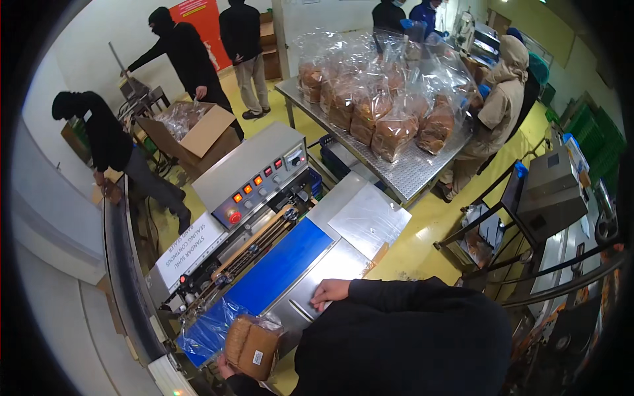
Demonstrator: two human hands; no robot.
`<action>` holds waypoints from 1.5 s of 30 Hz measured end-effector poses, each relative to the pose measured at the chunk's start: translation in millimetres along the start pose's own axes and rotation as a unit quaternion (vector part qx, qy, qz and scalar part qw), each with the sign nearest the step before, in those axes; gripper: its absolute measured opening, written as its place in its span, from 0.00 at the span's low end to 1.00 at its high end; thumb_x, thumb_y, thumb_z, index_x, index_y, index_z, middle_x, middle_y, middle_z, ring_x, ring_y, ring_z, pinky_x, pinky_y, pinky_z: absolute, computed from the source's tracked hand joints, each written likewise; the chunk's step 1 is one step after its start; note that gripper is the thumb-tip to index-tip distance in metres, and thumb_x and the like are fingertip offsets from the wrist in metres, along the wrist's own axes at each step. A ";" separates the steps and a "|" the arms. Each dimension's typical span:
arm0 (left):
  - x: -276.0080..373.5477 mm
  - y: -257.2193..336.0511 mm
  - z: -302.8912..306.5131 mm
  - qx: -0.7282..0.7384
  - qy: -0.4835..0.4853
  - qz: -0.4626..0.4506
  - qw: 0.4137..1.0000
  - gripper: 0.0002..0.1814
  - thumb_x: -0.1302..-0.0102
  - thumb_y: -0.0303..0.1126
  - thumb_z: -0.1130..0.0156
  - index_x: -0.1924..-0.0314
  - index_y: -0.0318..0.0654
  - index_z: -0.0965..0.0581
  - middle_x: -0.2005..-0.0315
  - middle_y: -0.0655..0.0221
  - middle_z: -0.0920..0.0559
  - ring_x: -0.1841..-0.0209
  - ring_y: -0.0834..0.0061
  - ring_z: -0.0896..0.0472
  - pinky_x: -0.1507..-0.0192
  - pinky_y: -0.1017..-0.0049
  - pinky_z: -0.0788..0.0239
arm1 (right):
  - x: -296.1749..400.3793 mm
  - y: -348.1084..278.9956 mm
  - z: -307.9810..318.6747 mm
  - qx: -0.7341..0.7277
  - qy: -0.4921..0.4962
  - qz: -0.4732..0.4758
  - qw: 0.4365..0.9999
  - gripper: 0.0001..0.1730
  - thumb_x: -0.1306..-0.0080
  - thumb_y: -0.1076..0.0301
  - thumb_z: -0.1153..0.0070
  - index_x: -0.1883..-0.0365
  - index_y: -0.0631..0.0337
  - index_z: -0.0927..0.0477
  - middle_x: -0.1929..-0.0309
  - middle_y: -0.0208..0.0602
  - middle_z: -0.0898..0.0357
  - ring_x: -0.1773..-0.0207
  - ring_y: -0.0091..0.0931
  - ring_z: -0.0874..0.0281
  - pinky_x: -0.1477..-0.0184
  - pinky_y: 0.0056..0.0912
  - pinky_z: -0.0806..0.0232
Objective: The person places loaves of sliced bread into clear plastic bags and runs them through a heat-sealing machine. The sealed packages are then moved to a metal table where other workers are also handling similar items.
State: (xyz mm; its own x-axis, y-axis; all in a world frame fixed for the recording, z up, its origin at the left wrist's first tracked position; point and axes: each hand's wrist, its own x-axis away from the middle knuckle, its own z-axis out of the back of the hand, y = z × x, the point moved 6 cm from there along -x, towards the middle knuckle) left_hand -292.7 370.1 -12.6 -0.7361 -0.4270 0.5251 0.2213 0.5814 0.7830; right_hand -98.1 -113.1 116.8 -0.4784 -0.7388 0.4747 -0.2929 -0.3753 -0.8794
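A bagged loaf of bread (253, 346) with a small label lies at the near left end of the blue conveyor belt (282, 265), its clear bag spread over the belt. My left hand (226, 367) is at the loaf's lower left side, partly hidden behind it; whether it grips the loaf or only supports it is hard to tell. My right hand (329, 293) rests with curled fingers by the steel plate beside the belt, near a slot, and no object shows in it. The band sealer (252, 173), with lit orange buttons and a red knob, stands along the belt's far side.
Several bagged loaves (396, 128) stand on a steel table (342, 131) beyond the sealer. A dark conveyor (126, 277) curves along the left, where a person bends with a loaf. An open cardboard box (198, 133) holds plastic bags. Other people stand farther back. A metal-framed machine (550, 190) is at right.
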 end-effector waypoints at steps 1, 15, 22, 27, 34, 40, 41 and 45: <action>7.0 -2.7 8.8 -0.023 0.001 -0.026 0.999 0.15 0.35 0.42 0.48 0.58 0.37 0.30 0.60 0.60 0.23 0.56 0.63 0.22 0.53 0.64 0.30 | -5.2 -10.0 -6.2 0.020 -0.021 0.013 0.999 0.20 0.32 0.57 0.49 0.65 0.68 0.18 0.69 0.33 0.16 0.66 0.19 0.21 0.58 0.21 0.32; 375.7 -73.5 110.1 0.393 0.472 -0.233 0.754 0.23 0.30 0.49 0.57 0.47 0.39 0.30 0.55 0.62 0.23 0.57 0.63 0.22 0.58 0.62 0.28 | -30.6 -50.5 -70.4 0.165 -0.191 0.011 0.968 0.16 0.30 0.66 0.53 0.58 0.72 0.20 0.65 0.39 0.17 0.58 0.24 0.21 0.47 0.27 0.34; 441.5 -96.9 253.0 -0.008 0.768 -0.141 0.625 0.22 0.29 0.42 0.59 0.51 0.29 0.26 0.66 0.58 0.19 0.61 0.59 0.21 0.55 0.64 0.30 | -28.7 -66.5 -82.4 0.163 -0.200 -0.029 0.966 0.14 0.31 0.65 0.52 0.60 0.69 0.20 0.70 0.36 0.17 0.61 0.24 0.21 0.51 0.28 0.32; 207.1 -150.1 92.5 0.040 0.415 -0.041 0.908 0.21 0.30 0.41 0.56 0.50 0.30 0.27 0.62 0.58 0.20 0.58 0.61 0.23 0.52 0.65 0.32 | -37.1 -80.7 -62.2 0.267 -0.175 -0.006 0.948 0.17 0.32 0.55 0.52 0.63 0.57 0.18 0.73 0.30 0.17 0.69 0.21 0.21 0.59 0.27 0.32; 108.0 -169.6 -103.8 -0.209 -0.043 0.126 0.969 0.20 0.30 0.39 0.53 0.47 0.30 0.28 0.57 0.59 0.22 0.52 0.63 0.25 0.48 0.67 0.35 | -6.7 -54.8 -21.5 0.206 -0.033 -0.022 0.978 0.16 0.38 0.57 0.48 0.67 0.61 0.17 0.72 0.31 0.17 0.70 0.21 0.21 0.61 0.28 0.31; 126.9 -191.6 -231.0 -0.347 -0.325 0.182 0.861 0.20 0.31 0.38 0.50 0.45 0.31 0.29 0.53 0.59 0.24 0.48 0.65 0.27 0.44 0.68 0.37 | 31.0 -46.3 63.7 0.201 0.151 0.004 0.968 0.08 0.42 0.66 0.41 0.75 0.61 0.17 0.76 0.30 0.18 0.70 0.19 0.22 0.62 0.24 0.31; 132.3 -194.5 -249.9 -0.367 -0.365 0.194 0.833 0.20 0.31 0.38 0.50 0.45 0.31 0.29 0.52 0.59 0.24 0.47 0.65 0.28 0.44 0.68 0.38 | 41.6 -36.9 86.9 0.187 0.206 0.026 0.960 0.07 0.42 0.68 0.41 0.74 0.62 0.17 0.76 0.31 0.19 0.71 0.19 0.22 0.63 0.23 0.31; 139.4 -198.6 -325.1 -0.428 -0.485 0.205 0.735 0.21 0.32 0.37 0.48 0.44 0.31 0.30 0.49 0.60 0.25 0.44 0.67 0.29 0.41 0.69 0.39 | 106.1 -2.8 193.4 0.136 0.414 0.097 0.895 0.03 0.44 0.76 0.43 0.73 0.66 0.18 0.77 0.33 0.19 0.73 0.21 0.22 0.66 0.23 0.30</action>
State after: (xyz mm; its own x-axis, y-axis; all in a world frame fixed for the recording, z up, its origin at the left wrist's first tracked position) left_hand -231.3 -30.1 13.5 -0.5131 0.5990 0.6147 0.5666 -0.3016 0.7668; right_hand 12.0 -298.7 162.5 -0.9807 -0.1795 0.0771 0.0211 -0.4897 -0.8716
